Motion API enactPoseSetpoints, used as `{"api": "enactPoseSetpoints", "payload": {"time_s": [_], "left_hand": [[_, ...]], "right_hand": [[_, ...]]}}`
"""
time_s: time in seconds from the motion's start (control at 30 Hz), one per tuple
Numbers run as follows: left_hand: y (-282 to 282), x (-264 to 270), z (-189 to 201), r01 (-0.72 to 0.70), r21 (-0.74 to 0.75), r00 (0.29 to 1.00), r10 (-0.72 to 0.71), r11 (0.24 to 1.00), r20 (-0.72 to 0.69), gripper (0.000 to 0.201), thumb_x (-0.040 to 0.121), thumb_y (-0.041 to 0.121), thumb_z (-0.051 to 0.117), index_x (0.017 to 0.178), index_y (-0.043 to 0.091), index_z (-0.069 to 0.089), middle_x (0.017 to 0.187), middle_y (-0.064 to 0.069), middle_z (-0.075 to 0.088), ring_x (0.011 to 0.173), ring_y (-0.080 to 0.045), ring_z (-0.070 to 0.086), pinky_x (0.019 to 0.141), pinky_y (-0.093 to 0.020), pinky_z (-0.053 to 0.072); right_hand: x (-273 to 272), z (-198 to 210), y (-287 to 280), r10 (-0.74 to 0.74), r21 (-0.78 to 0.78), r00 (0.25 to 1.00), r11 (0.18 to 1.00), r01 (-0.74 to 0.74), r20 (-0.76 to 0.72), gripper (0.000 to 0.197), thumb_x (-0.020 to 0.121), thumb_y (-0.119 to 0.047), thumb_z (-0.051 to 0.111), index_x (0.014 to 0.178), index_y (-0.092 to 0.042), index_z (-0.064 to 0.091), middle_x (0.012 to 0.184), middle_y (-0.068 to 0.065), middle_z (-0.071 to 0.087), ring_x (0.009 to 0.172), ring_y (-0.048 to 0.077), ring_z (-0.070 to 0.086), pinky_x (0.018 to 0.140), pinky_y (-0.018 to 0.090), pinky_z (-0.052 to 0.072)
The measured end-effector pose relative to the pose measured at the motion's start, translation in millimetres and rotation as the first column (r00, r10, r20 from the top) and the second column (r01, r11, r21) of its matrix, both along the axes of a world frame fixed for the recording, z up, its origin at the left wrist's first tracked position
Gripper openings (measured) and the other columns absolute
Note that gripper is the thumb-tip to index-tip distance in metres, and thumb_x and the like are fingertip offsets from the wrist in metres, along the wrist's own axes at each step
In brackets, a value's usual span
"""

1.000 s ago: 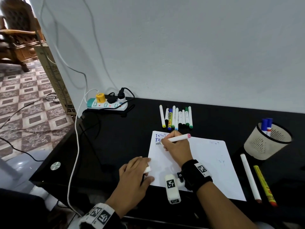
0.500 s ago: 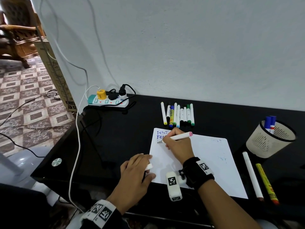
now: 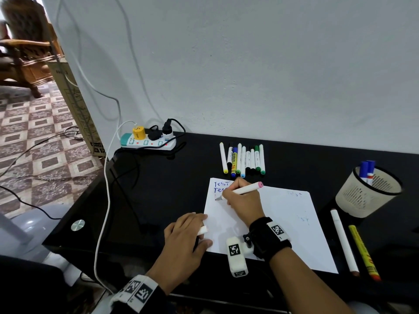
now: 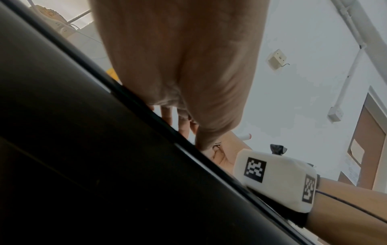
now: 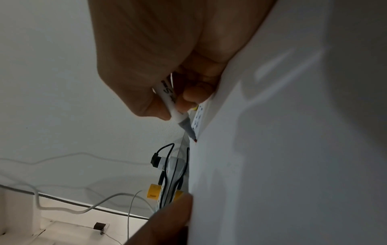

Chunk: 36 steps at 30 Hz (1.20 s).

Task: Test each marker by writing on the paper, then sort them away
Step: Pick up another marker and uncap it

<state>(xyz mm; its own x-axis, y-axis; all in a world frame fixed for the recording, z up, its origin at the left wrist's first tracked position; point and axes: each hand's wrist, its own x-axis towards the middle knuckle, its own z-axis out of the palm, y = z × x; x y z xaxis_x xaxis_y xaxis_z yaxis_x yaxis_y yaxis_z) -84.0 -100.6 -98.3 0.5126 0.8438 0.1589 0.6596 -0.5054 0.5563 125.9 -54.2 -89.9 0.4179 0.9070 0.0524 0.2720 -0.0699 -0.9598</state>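
Note:
A white sheet of paper (image 3: 283,223) lies on the black table, with "Test" written twice in blue at its top left. My right hand (image 3: 224,196) grips a white marker with a pink end (image 3: 246,189). Its red tip (image 5: 194,140) touches the paper (image 5: 293,149) just below the blue words. My left hand (image 3: 199,223) rests on the paper's left edge and pinches a small white marker cap (image 3: 203,230) between its fingers. A row of several markers (image 3: 242,159) lies behind the paper.
A mesh cup (image 3: 367,193) at the right holds two blue markers (image 3: 366,172). A white marker (image 3: 343,241) and a yellow marker (image 3: 362,252) lie right of the paper. A power strip (image 3: 148,141) with cables sits at the back left.
My right hand has moved the marker tip slightly down the page, below the second blue word. The left hand has stayed at the paper's edge.

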Motion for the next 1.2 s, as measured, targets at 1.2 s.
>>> {"api": "enactPoseSetpoints", "payload": {"time_s": [1.2], "left_hand": [[-81, 12, 117, 0.215, 0.012, 0.958, -0.213, 0.977, 0.195, 0.026, 0.101, 0.049, 0.037, 0.092, 0.025, 0.045, 0.079, 0.007, 0.049, 0.084, -0.013, 0.043, 0.076, -0.023, 0.035]], "right_hand": [[5, 147, -175, 0.244, 0.227, 0.956, 0.952, -0.204, -0.161, 0.022, 0.097, -0.012, 0.068, 0.082, 0.003, 0.061, 0.065, 0.009, 0.066, 0.058, 0.021, 0.061, 0.055, 0.032, 0.050]]}}
